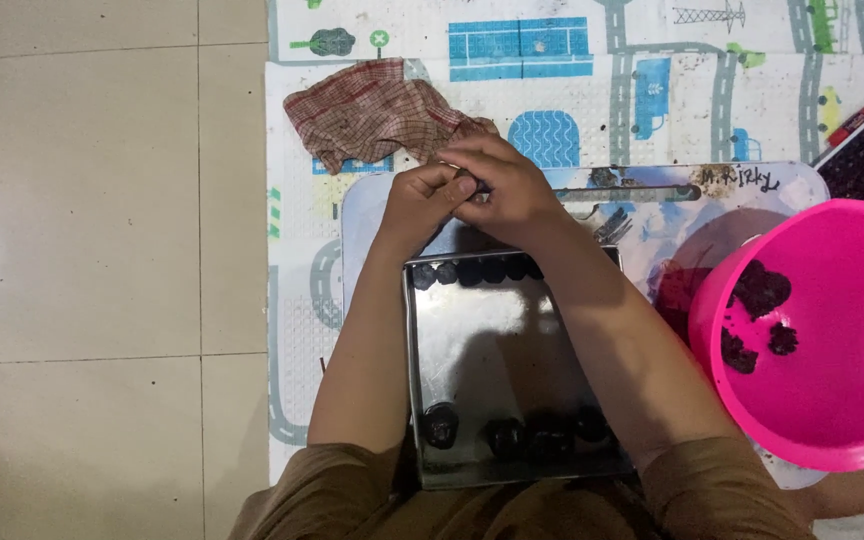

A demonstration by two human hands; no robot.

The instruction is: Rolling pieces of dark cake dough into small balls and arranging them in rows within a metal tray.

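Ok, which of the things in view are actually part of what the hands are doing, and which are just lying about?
In use:
- left hand and right hand, pressed together around a small dark lump
- metal tray with dark balls in rows
- pink bowl holding dark clumps
- white board under the tray

Lying about:
- checked cloth
- road-print mat
- red item, top right

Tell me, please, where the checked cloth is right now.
In the head view the checked cloth lies crumpled on the play mat, upper left of centre, just beyond the left hand and the metal tray.
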